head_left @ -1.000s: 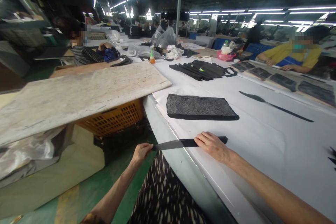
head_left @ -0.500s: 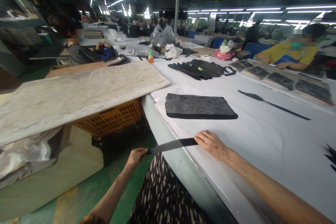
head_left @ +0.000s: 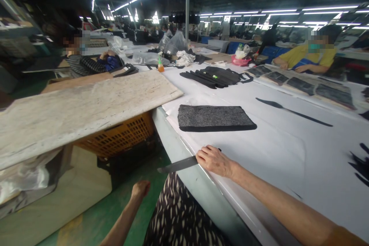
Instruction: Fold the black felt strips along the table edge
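Observation:
My right hand (head_left: 215,162) is closed on a long dark strip (head_left: 180,164) at the table's near edge. The strip's free end hangs out past the edge, and a dark tip shows on the far side of my fingers. Below and left of that end is my left hand (head_left: 140,189), apart from the strip, its fingers closed and slightly blurred; whether something small is in them I cannot make out. Just beyond my right hand, a stack of grey-black ribbed pieces (head_left: 215,118) lies flat on the white-covered table (head_left: 276,142).
A worn board (head_left: 95,103) juts in at left above a yellow crate (head_left: 123,134). Farther back lie black pieces (head_left: 213,77), a glue bottle (head_left: 160,64) and a long thin black piece (head_left: 294,111). Co-workers sit at far left (head_left: 83,63) and far right (head_left: 305,57).
My left hand has come off the strip's end and dropped down and left. My right hand has shifted left with the strip. The view has turned slightly right.

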The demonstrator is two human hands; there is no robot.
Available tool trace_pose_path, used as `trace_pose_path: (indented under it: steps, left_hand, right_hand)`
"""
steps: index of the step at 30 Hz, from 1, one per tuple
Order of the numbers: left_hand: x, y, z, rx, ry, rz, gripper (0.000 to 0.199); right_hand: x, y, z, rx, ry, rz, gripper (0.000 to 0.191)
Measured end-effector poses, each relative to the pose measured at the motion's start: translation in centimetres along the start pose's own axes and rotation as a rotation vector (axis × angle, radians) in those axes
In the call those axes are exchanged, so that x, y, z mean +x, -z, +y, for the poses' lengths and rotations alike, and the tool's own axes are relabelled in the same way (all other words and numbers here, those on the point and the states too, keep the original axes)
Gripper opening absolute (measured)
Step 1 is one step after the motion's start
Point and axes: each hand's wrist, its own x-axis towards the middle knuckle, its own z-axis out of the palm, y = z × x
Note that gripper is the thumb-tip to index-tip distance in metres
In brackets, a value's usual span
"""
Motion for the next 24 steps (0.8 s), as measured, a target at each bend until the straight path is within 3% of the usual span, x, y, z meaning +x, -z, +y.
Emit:
trace_pose_path:
  steps: [3, 5, 8, 11, 15, 24]
  left_hand:
    - [-0.7, 0.7, 3.0, -0.031, -0.091, 0.045, 0.029]
    - [-2.0, 0.7, 6.5, -0.07, -0.242, -0.014, 0.037]
    - [-5.2, -0.4, 12.0, -0.092, -0.597, -0.311, 0.038]
    - [-7.8, -2.1, 15.6, -0.004, -0.678, -0.525, 0.033]
    - [-8.1, -3.5, 16.3, -0.012, -0.612, -0.565, 0.031]
    - [-7.1, -3.5, 16.2, -0.047, -0.544, -0.64, 0.032]
  right_hand:
    - [-0.1, 0.0, 0.1, 0.0, 0.002, -0.004, 0.021]
    - [-0.1, -0.1, 0.0, -0.005, 0.004, -0.002, 0.021]
    - [0.0, -0.1, 0.0, -0.01, 0.005, -0.002, 0.02]
    - [0.0, 0.0, -0.1, -0.003, 0.001, -0.011, 0.019]
    - [0.0, 0.2, 0.1, 0.013, -0.013, -0.014, 0.019]
    - [-3.2, 0.7, 1.6, 0.065, -0.132, 0.011, 0.02]
